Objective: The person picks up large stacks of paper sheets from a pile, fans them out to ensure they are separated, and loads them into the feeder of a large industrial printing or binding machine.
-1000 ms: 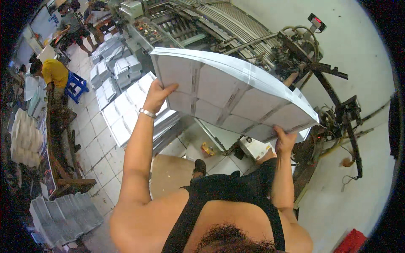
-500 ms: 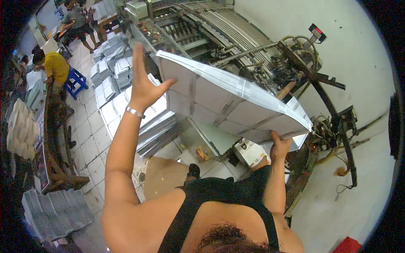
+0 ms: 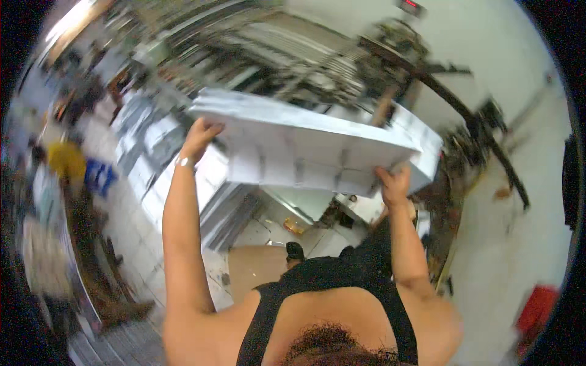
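A blurred workshop with a pale tiled floor (image 3: pixel 244 235) and a white wall (image 3: pixel 519 79) fills the view. In the middle, held up at chest height, is a thick stack of large white printed sheets (image 3: pixel 305 152), tilted with its near edge lower. The left hand (image 3: pixel 200 137) grips the stack's left end, fingers spread against its edge; the right hand (image 3: pixel 395 183) clamps the lower right corner from beneath. The hands are well apart, one at each end. Just behind the stack stands a dark metal machine (image 3: pixel 317 55) with rails and arms. To the left lie white paper piles (image 3: pixel 146 140), farther left a blue stool (image 3: pixel 101 177).
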{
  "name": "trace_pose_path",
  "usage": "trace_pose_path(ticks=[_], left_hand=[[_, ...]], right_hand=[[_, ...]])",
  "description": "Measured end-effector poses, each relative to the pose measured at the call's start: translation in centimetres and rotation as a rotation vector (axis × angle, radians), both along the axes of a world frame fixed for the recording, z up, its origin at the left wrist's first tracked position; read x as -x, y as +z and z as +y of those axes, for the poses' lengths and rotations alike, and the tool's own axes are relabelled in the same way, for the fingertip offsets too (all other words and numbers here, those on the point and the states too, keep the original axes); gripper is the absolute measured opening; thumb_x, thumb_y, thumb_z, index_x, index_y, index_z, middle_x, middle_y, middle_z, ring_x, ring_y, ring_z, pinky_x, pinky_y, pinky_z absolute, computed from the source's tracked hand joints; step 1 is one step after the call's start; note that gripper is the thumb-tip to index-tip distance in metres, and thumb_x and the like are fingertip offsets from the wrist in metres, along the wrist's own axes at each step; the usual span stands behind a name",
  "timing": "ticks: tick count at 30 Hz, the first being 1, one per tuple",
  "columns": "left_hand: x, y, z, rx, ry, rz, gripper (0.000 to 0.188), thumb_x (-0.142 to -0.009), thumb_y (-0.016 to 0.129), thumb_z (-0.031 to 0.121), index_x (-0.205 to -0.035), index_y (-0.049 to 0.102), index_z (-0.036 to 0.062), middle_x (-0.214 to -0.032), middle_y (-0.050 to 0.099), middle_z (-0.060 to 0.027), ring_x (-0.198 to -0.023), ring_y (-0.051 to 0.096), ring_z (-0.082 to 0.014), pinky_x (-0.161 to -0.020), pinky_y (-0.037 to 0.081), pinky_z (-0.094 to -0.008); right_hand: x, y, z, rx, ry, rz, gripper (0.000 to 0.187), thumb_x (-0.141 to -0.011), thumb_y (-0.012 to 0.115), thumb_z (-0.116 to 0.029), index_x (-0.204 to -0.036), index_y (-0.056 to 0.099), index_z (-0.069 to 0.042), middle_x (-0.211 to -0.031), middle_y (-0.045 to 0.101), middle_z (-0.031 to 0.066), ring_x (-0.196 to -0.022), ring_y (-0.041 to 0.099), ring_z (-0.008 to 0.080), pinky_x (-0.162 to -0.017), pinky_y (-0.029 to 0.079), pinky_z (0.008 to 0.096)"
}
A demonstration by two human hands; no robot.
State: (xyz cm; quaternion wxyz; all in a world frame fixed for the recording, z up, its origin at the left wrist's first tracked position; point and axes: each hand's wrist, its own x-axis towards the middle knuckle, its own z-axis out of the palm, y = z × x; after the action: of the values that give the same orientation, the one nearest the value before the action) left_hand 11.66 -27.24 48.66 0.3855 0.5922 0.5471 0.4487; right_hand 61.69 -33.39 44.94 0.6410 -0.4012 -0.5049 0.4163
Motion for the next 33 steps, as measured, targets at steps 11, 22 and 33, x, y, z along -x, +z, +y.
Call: trace_pose_path(ticks=[11,22,33], left_hand=[[-4.2,-0.7,-4.1,-0.405,0.386,0.249,0.032,-0.093,0.053,0.025,-0.104,0.057,-0.0052,-0.108,0.057,-0.0139,-0.091,0.052,-0.0173,-0.079,0.041,-0.0308],[-0.9,-4.9,-9.4,-0.214,0.111,-0.483,0.045,-0.085,0.059,0.011,-0.123,0.044,-0.0076,-0.121,0.051,-0.0152,-0.108,0.049,-0.0238,-0.096,0.037,-0.0373],[-5.5,-2.2,-8.3,-0.433,0.203,-0.218,0.033,-0.092,0.053,0.015,-0.118,0.044,-0.0036,-0.109,0.055,-0.0103,-0.093,0.052,-0.017,-0.078,0.044,-0.0294]], right_hand=[[0.3,2.7,-0.6,-0.057,-0.097,0.061,0.03,-0.073,0.073,-0.008,-0.099,0.06,0.001,-0.092,0.066,0.0075,-0.079,0.061,0.0148,-0.072,0.05,0.029],[-0.8,-0.5,-2.7,0.007,0.035,0.018,0.052,-0.071,0.075,-0.003,-0.115,0.047,-0.002,-0.106,0.06,0.0092,-0.094,0.059,0.0201,-0.082,0.049,0.0328],[0.7,1.0,-1.2,0.125,-0.056,-0.034,0.029,-0.074,0.072,-0.008,-0.098,0.061,0.002,-0.094,0.065,0.0099,-0.086,0.061,0.0199,-0.078,0.049,0.0347]])
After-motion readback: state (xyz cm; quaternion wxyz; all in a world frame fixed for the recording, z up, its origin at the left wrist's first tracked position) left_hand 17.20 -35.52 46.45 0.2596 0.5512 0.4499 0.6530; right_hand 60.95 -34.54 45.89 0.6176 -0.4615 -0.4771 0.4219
